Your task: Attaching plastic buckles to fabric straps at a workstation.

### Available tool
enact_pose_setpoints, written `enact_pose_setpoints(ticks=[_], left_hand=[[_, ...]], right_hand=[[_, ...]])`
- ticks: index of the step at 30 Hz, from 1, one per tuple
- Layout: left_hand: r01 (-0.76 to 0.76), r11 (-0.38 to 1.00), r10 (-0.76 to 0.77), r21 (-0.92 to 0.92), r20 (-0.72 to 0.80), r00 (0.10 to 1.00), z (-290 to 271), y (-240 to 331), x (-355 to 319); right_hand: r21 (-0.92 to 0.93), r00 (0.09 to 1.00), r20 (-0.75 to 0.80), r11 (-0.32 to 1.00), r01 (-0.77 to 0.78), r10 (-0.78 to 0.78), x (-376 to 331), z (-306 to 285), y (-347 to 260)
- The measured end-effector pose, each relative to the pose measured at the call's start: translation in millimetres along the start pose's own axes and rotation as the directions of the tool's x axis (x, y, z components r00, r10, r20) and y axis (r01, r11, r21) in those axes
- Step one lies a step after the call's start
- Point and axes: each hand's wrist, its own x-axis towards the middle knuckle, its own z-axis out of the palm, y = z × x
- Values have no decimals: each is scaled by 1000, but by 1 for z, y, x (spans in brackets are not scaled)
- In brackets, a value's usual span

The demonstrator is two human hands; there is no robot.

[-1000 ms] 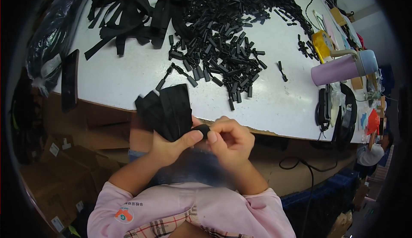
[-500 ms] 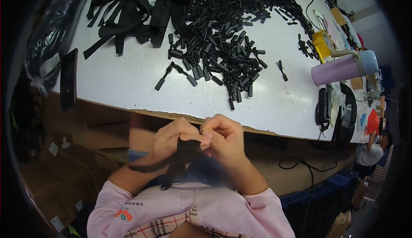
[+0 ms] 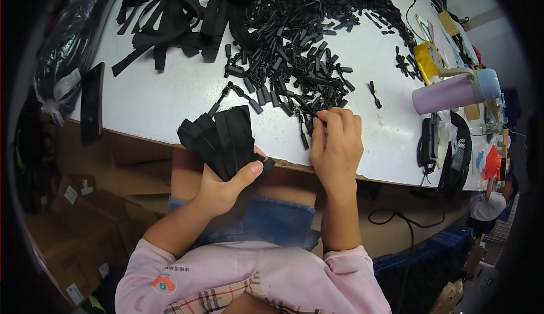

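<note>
My left hand [image 3: 226, 188] is closed on a bunch of flat black fabric straps [image 3: 222, 139], which fans out over the table's front edge. The thumb presses on the straps near their right end. My right hand [image 3: 339, 152] reaches over the table to the near edge of a big pile of small black zipper pulls [image 3: 283, 36]. Its thumb and fingertips pinch together among the pulls, where fingers partly hide what they grip. A joined pair of pulls [image 3: 252, 104] lies just beyond the straps.
More black straps [image 3: 209, 28] lie at the table's [image 3: 170, 96] far left, near a plastic-wrapped bundle [image 3: 71, 42] and a dark phone-like slab [image 3: 92, 104]. On the right stand a lilac bottle [image 3: 442, 94] and a yellow roll [image 3: 426, 59]. Cardboard boxes [image 3: 73, 251] sit below left. Another person [image 3: 488, 205] is far right.
My hands were together below the table edge, working on the black straps. Now the right hand has moved up to the pile, while the left has raised the straps over the edge.
</note>
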Motion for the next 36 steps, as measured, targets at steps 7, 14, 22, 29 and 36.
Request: enact_pose_setpoints(ticks=[7,14,22,29,36], left_hand=[[-2,999,2,44,5,1000,5,-2,-1],[-73,997,73,14,26,997,10,-5,0],[-122,991,122,45,7,993,16,8,-9],[-190,953,187,237,35,982,22,8,-21],[-175,985,175,0,-35,984,23,4,-28]], right_hand=[[646,929,66,694,-318,365,-10,-7,-2],[896,933,295,281,-345,204,-27,-13,-43],[866,964,251,425,-265,89,-35,-23,-42],[736,994,26,675,53,-107,-36,-40,-44],[725,993,-44,680,110,-114,-42,-45,-53]])
